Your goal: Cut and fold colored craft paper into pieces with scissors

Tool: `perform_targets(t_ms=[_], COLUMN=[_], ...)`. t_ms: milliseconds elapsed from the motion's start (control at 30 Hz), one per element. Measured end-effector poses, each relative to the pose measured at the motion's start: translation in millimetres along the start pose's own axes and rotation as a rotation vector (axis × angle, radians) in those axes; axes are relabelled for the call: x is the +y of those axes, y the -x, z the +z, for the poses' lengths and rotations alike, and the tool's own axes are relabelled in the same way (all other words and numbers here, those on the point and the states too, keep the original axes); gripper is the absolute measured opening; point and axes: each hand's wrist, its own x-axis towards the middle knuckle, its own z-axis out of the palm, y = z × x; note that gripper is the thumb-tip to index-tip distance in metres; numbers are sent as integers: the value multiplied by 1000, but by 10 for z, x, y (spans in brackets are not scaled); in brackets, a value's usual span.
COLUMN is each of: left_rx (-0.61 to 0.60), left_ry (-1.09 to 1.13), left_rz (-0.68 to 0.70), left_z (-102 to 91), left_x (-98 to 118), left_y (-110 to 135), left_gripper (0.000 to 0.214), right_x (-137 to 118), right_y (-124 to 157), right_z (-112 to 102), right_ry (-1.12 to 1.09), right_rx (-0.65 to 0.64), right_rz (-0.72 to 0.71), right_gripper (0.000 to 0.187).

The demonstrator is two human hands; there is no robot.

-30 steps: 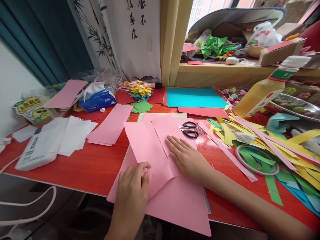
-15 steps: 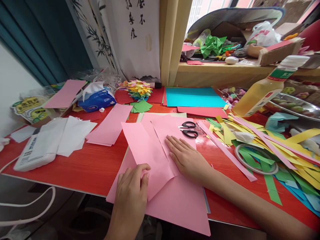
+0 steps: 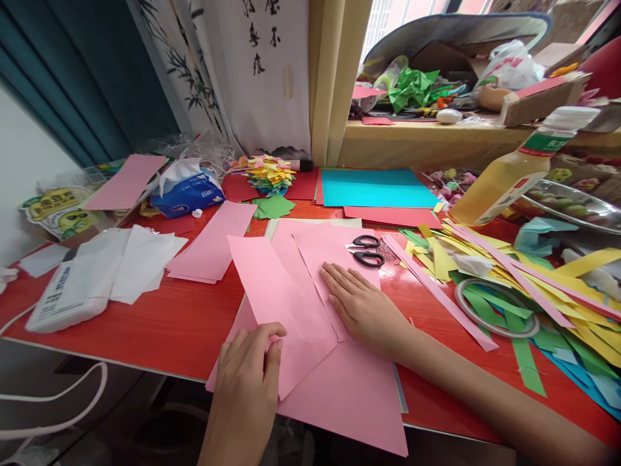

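Observation:
My left hand (image 3: pixel 248 382) grips the left edge of a pink paper piece (image 3: pixel 286 307) between thumb and fingers, and the piece lifts slightly at that side. Flat on another pink paper piece (image 3: pixel 323 249) lies my right hand (image 3: pixel 363 310), fingers stretched out. Both pieces rest over a stack of larger pink sheets (image 3: pixel 352 401) at the table's front edge. Just beyond my right fingertips are scissors (image 3: pixel 369 259) with black handles, their blades mostly hidden.
Cut pink sheets (image 3: pixel 213 243) and a blue tissue pack (image 3: pixel 187 194) lie to the left. Paper strips (image 3: pixel 577 310), a tape roll (image 3: pixel 526 330) and a juice bottle (image 3: pixel 509 175) crowd the right. Behind stand a folded-paper model (image 3: pixel 270 175) and turquoise paper (image 3: pixel 378 188).
My left hand has drawn the gripped pink paper piece a little to the left, away from the piece under my right hand. The right hand has stayed in place.

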Motion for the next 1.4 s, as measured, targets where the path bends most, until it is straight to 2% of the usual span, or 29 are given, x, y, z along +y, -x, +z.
perform_targets(t_ms=[167,267,367,467,567,667,733,800,900,1000,1067,1100,1167,1200,1233,1300,1400], left_rx=[19,1,-36,-55,-235,-471,-648,-830,-949,-864,-621,-451,-161,-64,-28,-38,-31], left_ry=[25,107,237,432,722,1017,1188,1280,1143,818,612,478,175,29,-98,-302,-532], left_rz=[-37,-71,-66,-65,-104,-201,-258,-263,-160,27,125,143,170,165,168,181,144], left_z=[-115,-171,-205,-223,-208,-125,-39,41,68,-66,-223,-307,-462,-522,-565,-602,-557], left_x=[-47,-94,-97,-1,170,350,446,502,483,340,202,129,-15,-83,-149,-268,-404], left_y=[22,-2,-62,-135,-195,-218,-210,-193,-187,-267,-395,-483,-694,-809,-924,-1136,-1368], left_gripper=[17,18,18,17,13,7,6,3,13,22,21,21,24,27,29,35,47], right_x=[8,6,11,36,52,16,-24,-40,40,222,334,373,410,412,408,398,418], right_y=[-4,-6,-10,-16,-16,-8,-3,-2,-5,-3,-3,-8,-33,-54,-80,-139,-215], right_z=[25,-4,-121,-268,-360,-407,-443,-491,-565,-608,-606,-595,-554,-525,-492,-418,-322], right_ry=[-72,-195,-478,-907,-1383,-1681,-1759,-1780,-1715,-1525,-1367,-1313,-1235,-1198,-1156,-1061,-946], right_rx=[12,15,52,105,52,-86,-135,-90,80,172,158,144,117,107,102,115,127], right_rz=[4,27,192,359,410,428,384,365,480,641,732,755,750,728,699,634,593], right_gripper=[50,49,45,41,38,27,22,18,12,19,25,26,28,28,28,28,32])
